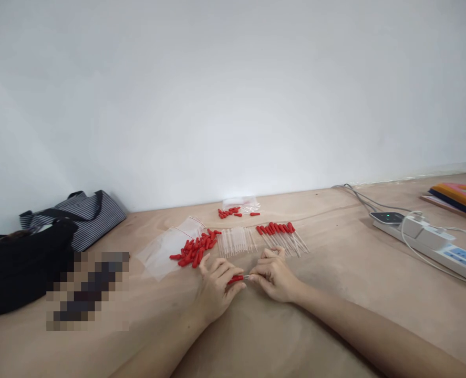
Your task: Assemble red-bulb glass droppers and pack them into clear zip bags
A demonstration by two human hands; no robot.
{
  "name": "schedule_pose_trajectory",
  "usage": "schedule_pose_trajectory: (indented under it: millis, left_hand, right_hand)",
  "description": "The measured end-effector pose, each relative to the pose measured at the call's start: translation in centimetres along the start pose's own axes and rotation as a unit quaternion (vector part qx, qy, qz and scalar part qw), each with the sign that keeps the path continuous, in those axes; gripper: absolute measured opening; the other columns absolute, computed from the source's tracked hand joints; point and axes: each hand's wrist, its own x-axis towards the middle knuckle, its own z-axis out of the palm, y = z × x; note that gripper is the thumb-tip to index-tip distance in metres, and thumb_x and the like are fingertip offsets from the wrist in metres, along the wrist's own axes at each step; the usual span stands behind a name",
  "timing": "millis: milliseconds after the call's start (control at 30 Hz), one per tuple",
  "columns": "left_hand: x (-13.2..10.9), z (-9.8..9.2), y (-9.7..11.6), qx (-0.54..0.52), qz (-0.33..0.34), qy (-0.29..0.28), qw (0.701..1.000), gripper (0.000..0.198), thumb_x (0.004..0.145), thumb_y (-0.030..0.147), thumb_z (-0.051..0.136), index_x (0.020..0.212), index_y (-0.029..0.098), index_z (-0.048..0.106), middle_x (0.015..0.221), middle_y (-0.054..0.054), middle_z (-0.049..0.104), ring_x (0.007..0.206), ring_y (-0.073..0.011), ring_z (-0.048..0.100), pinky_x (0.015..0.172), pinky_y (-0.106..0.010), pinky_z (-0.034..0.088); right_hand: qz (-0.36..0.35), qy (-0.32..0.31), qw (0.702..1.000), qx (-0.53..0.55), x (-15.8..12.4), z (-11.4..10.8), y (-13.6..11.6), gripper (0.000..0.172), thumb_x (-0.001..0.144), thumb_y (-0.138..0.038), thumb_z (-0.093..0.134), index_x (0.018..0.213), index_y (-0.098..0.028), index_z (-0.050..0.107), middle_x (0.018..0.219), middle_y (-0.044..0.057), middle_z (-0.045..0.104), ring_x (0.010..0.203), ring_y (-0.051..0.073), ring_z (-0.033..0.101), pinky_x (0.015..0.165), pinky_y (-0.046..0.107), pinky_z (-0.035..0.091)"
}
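Bare forearms [177,333], slanting inward from the bottom edge. Left hand [220,283], fingers pinched on a red piece [235,279]; right hand [271,274], wrist bent inward, fingers pinching a thin pale stick [247,277], end toward the red piece, over the bench [347,283]. At far left, a black bag [28,270], contents hidden. Beyond the hands: flat clear zip bags [157,252] beside a red heap [197,249], a row of pale sticks [239,240], red-tipped sticks [272,228]. Near the wall [233,105], a clear bag [245,202], pale sticks seemingly inside.
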Motion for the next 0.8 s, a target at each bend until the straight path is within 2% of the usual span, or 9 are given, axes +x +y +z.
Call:
schedule_pose_trajectory:
  millis: [400,633,800]
  left_hand:
    - [0.03,0.32,0.32,-0.025,0.001,-0.008,1.0,0.012,0.079,0.024,0.051,0.07,0.022,0.058,0.067,0.003,0.061,0.077,-0.0158,0.053,0.092,-0.043,0.013]
    - [0.07,0.33,0.12,-0.042,-0.013,-0.05,0.998,0.012,0.08,0.022,0.049,0.072,0.021,0.057,0.069,0.003,0.062,0.079,-0.0157,0.053,0.091,-0.042,0.016]
    - [0.12,0.46,-0.04,-0.051,-0.04,-0.06,0.996,0.015,0.081,0.024,0.047,0.07,0.02,0.056,0.068,0.002,0.062,0.078,-0.0163,0.053,0.088,-0.042,0.02]
  right_hand:
    - [0.002,-0.01,1.0,0.023,0.07,0.05,-0.16,0.028,0.085,-0.029,0.045,0.064,-0.018,0.06,0.059,-0.001,0.061,0.071,0.013,0.043,0.08,0.037,0.017]
    - [0.033,-0.02,0.998,0.058,-0.08,0.52,-0.09,0.026,0.084,-0.026,0.046,0.062,-0.019,0.058,0.058,-0.003,0.06,0.071,0.013,0.043,0.08,0.036,0.018]
    - [0.043,-0.029,0.998,0.04,0.1,0.26,-0.37,0.026,0.086,-0.029,0.044,0.068,-0.021,0.061,0.06,-0.003,0.061,0.072,0.013,0.045,0.081,0.036,0.018]
